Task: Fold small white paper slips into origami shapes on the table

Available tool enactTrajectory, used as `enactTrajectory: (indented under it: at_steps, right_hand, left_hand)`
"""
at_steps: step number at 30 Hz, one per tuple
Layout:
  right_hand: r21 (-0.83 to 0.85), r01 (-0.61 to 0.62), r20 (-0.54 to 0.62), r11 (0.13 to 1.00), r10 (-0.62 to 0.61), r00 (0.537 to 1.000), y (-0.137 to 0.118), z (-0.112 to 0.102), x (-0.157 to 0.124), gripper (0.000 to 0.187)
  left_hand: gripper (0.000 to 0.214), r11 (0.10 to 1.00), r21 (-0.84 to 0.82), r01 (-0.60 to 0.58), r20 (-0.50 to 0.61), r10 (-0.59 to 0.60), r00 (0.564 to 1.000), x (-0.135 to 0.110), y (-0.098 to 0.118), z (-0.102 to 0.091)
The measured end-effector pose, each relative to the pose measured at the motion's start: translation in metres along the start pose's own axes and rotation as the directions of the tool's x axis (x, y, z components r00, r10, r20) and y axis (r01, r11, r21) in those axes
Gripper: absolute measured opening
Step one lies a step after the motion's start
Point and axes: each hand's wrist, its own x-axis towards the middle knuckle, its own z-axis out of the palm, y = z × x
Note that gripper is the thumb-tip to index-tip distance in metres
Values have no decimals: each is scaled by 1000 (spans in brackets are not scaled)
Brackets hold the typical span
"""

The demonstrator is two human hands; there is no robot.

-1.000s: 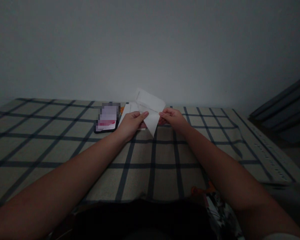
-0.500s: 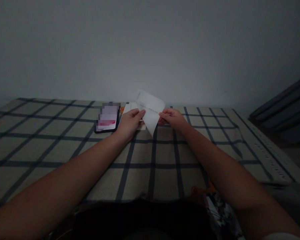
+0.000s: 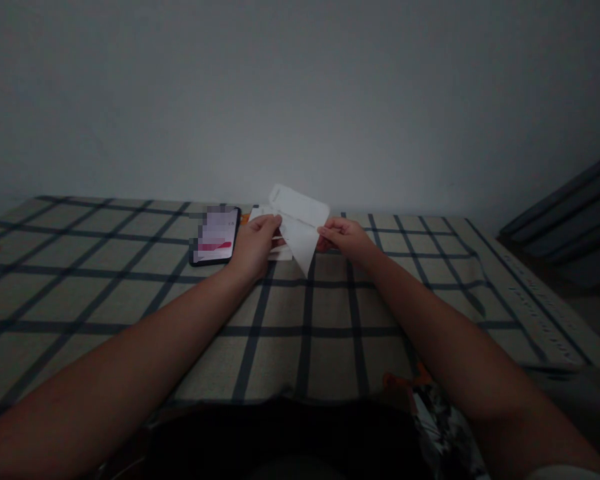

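A folded white sheet of paper (image 3: 300, 223) is held up just above the far middle of the checked tablecloth (image 3: 130, 293). My left hand (image 3: 254, 243) pinches its left edge with thumb and fingers closed. My right hand (image 3: 345, 237) pinches its right edge, fingers closed too. More white paper (image 3: 260, 213) lies flat on the cloth under and behind the left hand.
A black phone (image 3: 215, 235) with a lit screen lies on the cloth just left of my left hand. A plain grey wall rises behind the table. Dark slatted furniture (image 3: 565, 220) stands at the right. A patterned cloth (image 3: 430, 413) lies near my lap.
My left hand has slid a little up and left along the paper's edge, and the sheet's top flap has tilted lower. The right hand has stayed in place.
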Motion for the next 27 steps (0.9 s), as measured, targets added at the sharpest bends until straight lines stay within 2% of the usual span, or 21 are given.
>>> enactTrajectory:
  at_steps: [4,13,20,27]
  right_hand:
    - [-28,7,22,1000,-6,1000,4,-5,2,28]
    - [-55,12,38,998,-9,999,2,-5,2,28]
    - [-55,2,51,998,0,999,3,-5,2,27]
    - [-79,6,72,997,0,997,0,-5,1,26]
  left_hand:
    - [25,998,-16,-59,-12,59,998,2,0,0]
    - [24,995,-89,-44,-50,39,998,3,0,-1]
    - [19,988,-67,-140,-136,130,982,4,2,-1]
    - [17,989,-69,-130,-137,120,983,3,4,-1]
